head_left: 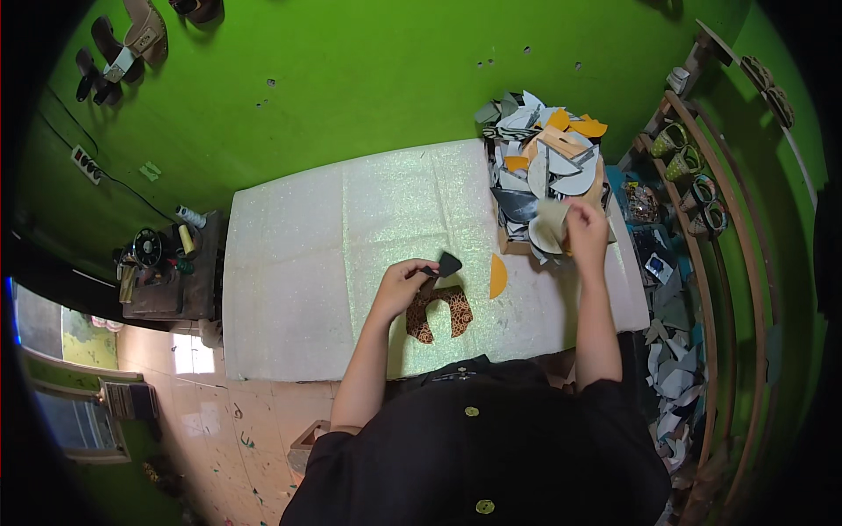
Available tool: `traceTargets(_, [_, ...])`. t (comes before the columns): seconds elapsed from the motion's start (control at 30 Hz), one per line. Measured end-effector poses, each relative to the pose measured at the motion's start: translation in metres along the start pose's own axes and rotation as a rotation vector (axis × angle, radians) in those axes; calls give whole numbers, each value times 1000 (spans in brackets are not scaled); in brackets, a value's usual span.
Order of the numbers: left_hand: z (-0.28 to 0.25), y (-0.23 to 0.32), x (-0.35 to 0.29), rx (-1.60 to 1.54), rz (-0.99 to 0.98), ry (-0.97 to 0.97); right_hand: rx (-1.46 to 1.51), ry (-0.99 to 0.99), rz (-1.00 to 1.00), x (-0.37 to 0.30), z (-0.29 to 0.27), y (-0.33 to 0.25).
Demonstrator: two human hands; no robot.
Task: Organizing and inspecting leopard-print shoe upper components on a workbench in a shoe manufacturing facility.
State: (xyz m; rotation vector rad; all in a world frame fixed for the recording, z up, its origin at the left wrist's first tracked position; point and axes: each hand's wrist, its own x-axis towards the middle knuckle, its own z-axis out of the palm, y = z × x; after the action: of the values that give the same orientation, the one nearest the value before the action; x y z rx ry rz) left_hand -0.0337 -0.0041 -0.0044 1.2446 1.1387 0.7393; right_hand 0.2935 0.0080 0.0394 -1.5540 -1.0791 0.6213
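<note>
- A table (289,280) covered in a white, shimmering sheet stands before a person in a black shirt (491,438), who is at its near edge.
- Left hand (410,282): above the middle of the table, thumb and fingers closed on a small black piece (450,264), its wider end pointing toward the table's right side.
- Right hand (588,232): above the table's right part, fingers pinched on a pale, slightly blurred piece (549,219).
- A brown-and-black patterned piece (418,324), shaped like a horseshoe, lies near the middle of the table's near edge, its opening facing that edge.
- A yellow-orange half-round piece (497,277) lies right of the table's middle.
- A tall heap of cut scraps (539,167), grey, white, black and orange, fills the table's far right corner.
- Left of the table: a dark machine with a round wheel (147,247), and a white cone of thread (190,216).
- Right of the table: a wooden rack (745,263) holding sandals (684,162), and more loose scraps (675,381).
- Beyond the table: a bright green wall (368,96).
</note>
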Motion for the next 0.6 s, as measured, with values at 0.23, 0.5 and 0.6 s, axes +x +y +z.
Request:
traceTargets(0.23, [-3, 9, -15, 317, 18, 16, -438, 125, -331, 13, 21, -33])
traceTargets(0.5, [6, 36, -33, 438, 110, 184, 38, -865, -85, -108, 104, -32])
traceTargets(0.6, [-3, 35, -35, 313, 8, 130, 25, -910, 71, -99, 104, -10])
